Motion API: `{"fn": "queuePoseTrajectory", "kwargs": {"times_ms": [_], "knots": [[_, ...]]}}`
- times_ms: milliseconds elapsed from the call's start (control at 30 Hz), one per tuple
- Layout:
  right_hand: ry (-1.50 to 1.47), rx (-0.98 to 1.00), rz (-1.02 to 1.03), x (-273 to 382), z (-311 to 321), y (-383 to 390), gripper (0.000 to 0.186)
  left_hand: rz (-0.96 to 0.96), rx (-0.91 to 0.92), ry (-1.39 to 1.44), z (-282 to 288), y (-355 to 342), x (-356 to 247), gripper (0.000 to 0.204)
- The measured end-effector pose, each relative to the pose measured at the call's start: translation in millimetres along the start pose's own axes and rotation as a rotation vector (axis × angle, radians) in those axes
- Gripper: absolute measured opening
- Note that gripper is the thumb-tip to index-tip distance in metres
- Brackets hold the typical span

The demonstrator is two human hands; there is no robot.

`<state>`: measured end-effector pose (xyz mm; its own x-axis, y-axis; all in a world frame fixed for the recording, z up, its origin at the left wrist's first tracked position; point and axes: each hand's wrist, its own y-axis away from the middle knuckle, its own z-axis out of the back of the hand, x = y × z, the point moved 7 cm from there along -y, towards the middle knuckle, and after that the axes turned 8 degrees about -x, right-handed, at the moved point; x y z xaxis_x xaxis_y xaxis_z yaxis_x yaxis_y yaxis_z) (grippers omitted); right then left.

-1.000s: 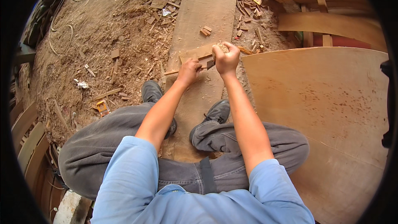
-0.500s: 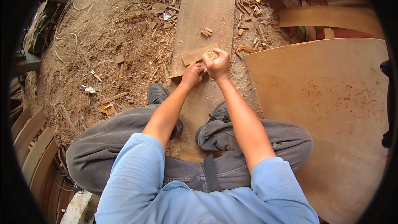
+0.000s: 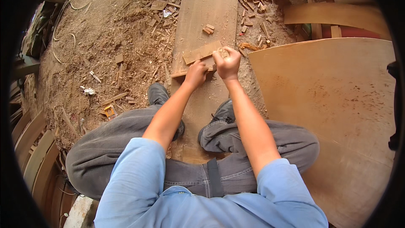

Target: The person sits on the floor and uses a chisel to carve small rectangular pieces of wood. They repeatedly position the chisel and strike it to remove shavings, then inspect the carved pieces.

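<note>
My right hand (image 3: 228, 62) is closed in a fist around an upright handle with a rough, round tan end (image 3: 223, 52) showing at the top. What lies below the fist is hidden. Close beside it, my left hand (image 3: 195, 74) has its fingers curled down at the near end of a long wooden plank (image 3: 206, 4), by a small wood piece (image 3: 211, 63); its grip is partly hidden. A flat wooden strip (image 3: 202, 52) lies slantwise on the plank just beyond both hands. Farther up rest a few small wood blocks (image 3: 208, 29).
Sawdust and wood scraps (image 3: 119, 58) cover the ground to the left. A large wooden panel (image 3: 325, 101) stands at my right, with curved wooden parts (image 3: 337, 17) behind it. More curved slats (image 3: 38, 156) are at the lower left. My shoes (image 3: 217, 122) flank the plank's near end.
My right fist has shifted slightly right and toward me, uncovering more of the wooden strip. My left hand stays at nearly the same spot.
</note>
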<state>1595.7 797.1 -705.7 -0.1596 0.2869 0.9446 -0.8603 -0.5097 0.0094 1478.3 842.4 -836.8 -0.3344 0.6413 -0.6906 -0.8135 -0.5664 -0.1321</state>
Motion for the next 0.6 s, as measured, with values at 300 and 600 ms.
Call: {"fn": "queuePoseTrajectory", "kwargs": {"times_ms": [300,600], "knots": [[-0.085,0.016,0.088,-19.7,-10.5,2.0,0.025,-0.029,-0.115,0.069,-11.7,14.1,17.0,0.006],[-0.188,-0.034,0.138,34.6,18.9,-32.4,0.021,-0.095,-0.247,0.088,32.9,-31.4,-17.2,0.010]]}}
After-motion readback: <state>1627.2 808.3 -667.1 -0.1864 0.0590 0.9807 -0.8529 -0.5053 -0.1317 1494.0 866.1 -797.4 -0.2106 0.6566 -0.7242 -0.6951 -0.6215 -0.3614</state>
